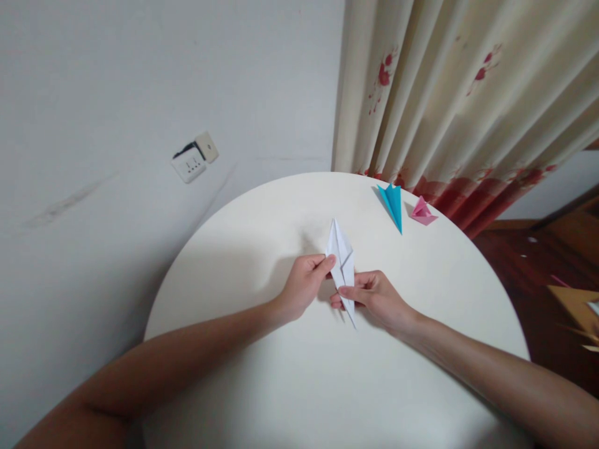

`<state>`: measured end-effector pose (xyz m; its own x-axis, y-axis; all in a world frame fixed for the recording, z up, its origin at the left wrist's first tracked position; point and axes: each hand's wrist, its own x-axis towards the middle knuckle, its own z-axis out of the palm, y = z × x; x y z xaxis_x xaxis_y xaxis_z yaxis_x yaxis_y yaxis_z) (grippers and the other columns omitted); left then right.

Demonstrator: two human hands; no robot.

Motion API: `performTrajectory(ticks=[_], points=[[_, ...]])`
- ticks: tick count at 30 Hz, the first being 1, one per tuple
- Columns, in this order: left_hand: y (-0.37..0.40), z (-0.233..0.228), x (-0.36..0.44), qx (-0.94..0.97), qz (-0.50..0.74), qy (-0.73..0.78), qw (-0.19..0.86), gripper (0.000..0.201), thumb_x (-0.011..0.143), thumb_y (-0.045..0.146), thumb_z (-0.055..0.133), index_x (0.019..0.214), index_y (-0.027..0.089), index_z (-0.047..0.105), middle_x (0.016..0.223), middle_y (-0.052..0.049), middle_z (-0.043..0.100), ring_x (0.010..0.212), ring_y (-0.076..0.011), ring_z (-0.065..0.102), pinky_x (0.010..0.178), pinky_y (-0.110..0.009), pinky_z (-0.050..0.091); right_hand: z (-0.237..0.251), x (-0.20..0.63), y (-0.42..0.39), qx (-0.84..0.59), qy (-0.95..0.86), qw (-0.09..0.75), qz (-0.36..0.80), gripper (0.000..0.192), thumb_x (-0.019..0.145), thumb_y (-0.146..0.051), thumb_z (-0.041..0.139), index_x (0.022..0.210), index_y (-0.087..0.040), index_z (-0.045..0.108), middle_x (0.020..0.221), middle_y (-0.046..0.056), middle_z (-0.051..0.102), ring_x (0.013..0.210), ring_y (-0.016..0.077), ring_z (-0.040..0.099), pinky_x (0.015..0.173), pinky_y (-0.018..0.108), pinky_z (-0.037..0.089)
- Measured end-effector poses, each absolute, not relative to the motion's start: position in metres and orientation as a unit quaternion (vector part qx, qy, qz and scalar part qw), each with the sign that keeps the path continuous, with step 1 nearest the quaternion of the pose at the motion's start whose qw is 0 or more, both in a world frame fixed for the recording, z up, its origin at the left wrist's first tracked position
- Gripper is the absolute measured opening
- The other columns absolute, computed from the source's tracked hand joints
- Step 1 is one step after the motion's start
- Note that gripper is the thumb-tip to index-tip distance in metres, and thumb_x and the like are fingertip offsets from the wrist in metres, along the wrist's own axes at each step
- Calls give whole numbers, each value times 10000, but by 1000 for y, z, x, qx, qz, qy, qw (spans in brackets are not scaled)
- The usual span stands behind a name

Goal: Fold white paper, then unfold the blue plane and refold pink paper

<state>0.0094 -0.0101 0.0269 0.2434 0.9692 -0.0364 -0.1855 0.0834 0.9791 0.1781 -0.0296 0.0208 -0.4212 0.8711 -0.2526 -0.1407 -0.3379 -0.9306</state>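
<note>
A sheet of white folded paper (pixel 335 243), long and diamond-shaped with a point at each end, is held up above the table between both hands. My left hand (pixel 305 282) pinches its left edge near the middle, thumb on top and fingers underneath. Lower down, my right hand (pixel 377 298) grips the narrow bottom part from the right, its thumb pressing on the front face and fingertips showing behind. Creases and a small flap show on the paper's right half. The undersides of the folds are hidden.
On the round white table (pixel 243 386), a blue paper plane (pixel 393 204) and a pink folded paper piece (pixel 423 212) lie near the far right edge. Behind are a floral curtain (pixel 430 93) and a wall with a socket (pixel 189 164). A cardboard box (pixel 573 305) stands at right.
</note>
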Motion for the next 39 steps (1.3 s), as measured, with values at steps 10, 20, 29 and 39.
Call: performTrajectory(ticks=[10, 20, 29, 39], points=[[3, 36, 1, 401, 529, 337, 668, 423, 850, 456, 660, 1077, 101, 692, 1084, -159, 711, 1018, -234, 658, 925, -361, 476, 19, 178, -32, -406, -434, 353, 722, 311, 692, -418, 810, 767, -122, 753, 802, 116, 754, 754, 220, 705, 744, 357, 528], [-17, 23, 12, 399, 393, 386, 733, 378, 823, 391, 705, 1078, 112, 699, 1209, -188, 665, 801, -215, 687, 590, -300, 557, 18, 174, -33, -379, -455, 348, 727, 388, 725, -472, 776, 899, -125, 774, 872, 112, 749, 837, 217, 684, 826, 374, 512], [-14, 24, 13, 409, 451, 362, 706, 334, 840, 388, 694, 1041, 123, 725, 1143, -160, 701, 1038, -247, 661, 917, -370, 522, 16, 174, -33, -367, -481, 301, 737, 366, 741, -479, 764, 820, -122, 778, 819, 117, 751, 699, 168, 668, 737, 335, 516], [-20, 22, 14, 427, 385, 387, 721, 457, 812, 467, 698, 1106, 119, 702, 1059, -169, 722, 560, -139, 625, 507, -284, 510, 17, 173, -32, -360, -461, 329, 742, 378, 749, -488, 756, 834, -120, 777, 781, 113, 753, 739, 191, 699, 762, 351, 532]])
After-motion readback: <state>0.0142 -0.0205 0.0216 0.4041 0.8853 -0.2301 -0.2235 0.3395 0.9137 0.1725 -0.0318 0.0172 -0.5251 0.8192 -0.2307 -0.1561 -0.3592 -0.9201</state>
